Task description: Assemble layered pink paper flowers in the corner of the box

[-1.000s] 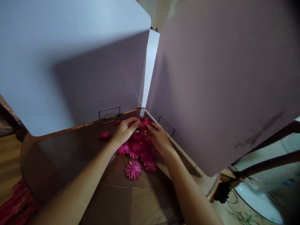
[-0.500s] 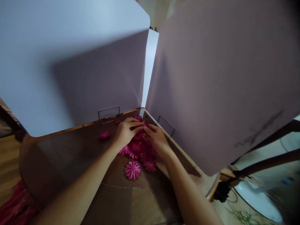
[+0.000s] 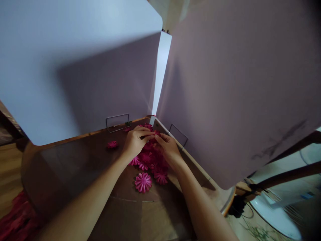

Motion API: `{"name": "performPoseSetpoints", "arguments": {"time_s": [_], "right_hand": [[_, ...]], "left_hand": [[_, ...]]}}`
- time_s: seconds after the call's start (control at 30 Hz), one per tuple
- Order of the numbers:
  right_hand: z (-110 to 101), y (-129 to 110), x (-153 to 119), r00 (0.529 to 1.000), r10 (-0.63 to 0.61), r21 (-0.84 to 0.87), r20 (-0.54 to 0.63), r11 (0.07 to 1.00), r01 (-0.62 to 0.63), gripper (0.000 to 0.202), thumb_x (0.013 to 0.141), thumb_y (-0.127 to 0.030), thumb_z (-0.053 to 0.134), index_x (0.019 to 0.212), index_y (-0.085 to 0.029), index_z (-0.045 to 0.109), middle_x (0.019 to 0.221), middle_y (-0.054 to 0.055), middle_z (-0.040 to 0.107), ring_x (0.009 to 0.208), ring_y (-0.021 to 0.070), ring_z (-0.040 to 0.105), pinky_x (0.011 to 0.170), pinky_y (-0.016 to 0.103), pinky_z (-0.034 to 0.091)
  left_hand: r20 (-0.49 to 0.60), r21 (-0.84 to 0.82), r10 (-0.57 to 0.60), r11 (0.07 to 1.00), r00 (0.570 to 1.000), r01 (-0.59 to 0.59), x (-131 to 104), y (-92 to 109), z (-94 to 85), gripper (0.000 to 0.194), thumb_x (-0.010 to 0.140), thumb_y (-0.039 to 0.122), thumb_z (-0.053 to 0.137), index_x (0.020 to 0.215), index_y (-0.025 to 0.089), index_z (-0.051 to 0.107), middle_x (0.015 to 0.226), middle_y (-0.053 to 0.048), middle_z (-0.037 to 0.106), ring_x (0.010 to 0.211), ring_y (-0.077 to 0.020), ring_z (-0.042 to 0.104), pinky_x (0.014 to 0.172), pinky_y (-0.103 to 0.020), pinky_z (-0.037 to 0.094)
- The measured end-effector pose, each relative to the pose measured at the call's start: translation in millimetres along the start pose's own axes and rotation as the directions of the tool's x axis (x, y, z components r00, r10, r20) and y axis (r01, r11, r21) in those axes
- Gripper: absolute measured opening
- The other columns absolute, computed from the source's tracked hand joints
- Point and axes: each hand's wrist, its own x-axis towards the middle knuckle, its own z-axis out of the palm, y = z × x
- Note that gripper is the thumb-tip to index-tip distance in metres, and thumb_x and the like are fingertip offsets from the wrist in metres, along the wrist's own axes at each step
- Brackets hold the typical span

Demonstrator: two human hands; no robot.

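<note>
Several pink flower-shaped pieces [image 3: 147,157] lie in a pile on the brown table [image 3: 82,160]. My left hand [image 3: 136,139] and my right hand [image 3: 167,144] meet above the pile, fingertips nearly touching. Both hands are closed in a pinch around a small pink flower [image 3: 157,133], mostly hidden by the fingers. One flower [image 3: 143,182] lies face up in front of the pile, nearer to me. Another flower [image 3: 112,144] sits by itself to the left of my left hand.
Two large pale panels, one at the left [image 3: 105,80] and one at the right [image 3: 225,83], stand along the table's back edges. Thin wire frames [image 3: 117,123] are at their feet. Red material [image 3: 18,214] is at the lower left; a white round base [image 3: 276,214] stands lower right.
The fingertips of both hands have shifted very slightly around the small flower. The whole view has moved a little; the pile looks the same.
</note>
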Motion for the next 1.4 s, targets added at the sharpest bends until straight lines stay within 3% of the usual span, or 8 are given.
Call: {"name": "performPoseSetpoints", "arguments": {"time_s": [0.3,1.03,1.2,1.4], "right_hand": [[0.2,-0.4,0.2,1.0,0.0,0.069,0.021,0.998,-0.001,0.026,0.072,-0.04,0.079,0.084,-0.018,0.071,0.08,0.001,0.067,0.065,0.0104,0.058,0.067,0.024,0.049],[-5.7,1.0,2.8,0.998,-0.063,0.022,0.014,0.998,0.063,0.028,0.07,-0.044,0.08,0.077,-0.02,0.067,0.072,-0.002,0.063,0.06,0.011,0.055,0.063,0.026,0.045],[-3.6,-0.8,1.3,0.998,-0.054,0.066,0.027,0.996,0.053,0.024,0.07,-0.038,0.081,0.076,-0.02,0.066,0.07,-0.003,0.062,0.057,0.0096,0.054,0.059,0.024,0.043],[0.2,-5.7,-0.9,0.998,-0.06,0.052,0.004,0.997,0.06,0.022,0.071,-0.034,0.081,0.072,-0.017,0.066,0.067,-0.003,0.061,0.057,0.008,0.053,0.058,0.021,0.043]], "left_hand": [[-0.01,-0.011,0.007,1.0,1.0,-0.007,-0.2,5.1,0.5,0.008,0.083,0.026,0.073,0.089,0.025,0.078,0.089,-0.005,0.075,0.086,-0.0198,0.068,0.083,-0.036,0.054],[0.064,-0.214,-0.176,0.959,0.982,0.186,2.2,3.0,-0.1,0.011,0.08,0.034,0.074,0.082,0.024,0.076,0.088,-0.005,0.075,0.084,-0.0192,0.069,0.083,-0.035,0.054],[0.05,-0.354,-0.317,0.881,0.947,0.314,4.2,3.0,-1.2,0.01,0.075,0.031,0.079,0.079,0.022,0.078,0.086,-0.005,0.075,0.083,-0.0189,0.067,0.081,-0.033,0.051],[-0.005,-0.484,-0.447,0.784,0.895,0.389,2.9,-6.4,-3.9,0.025,0.076,0.04,0.077,0.088,0.018,0.077,0.087,-0.005,0.074,0.078,-0.0177,0.066,0.074,-0.029,0.05]]}}
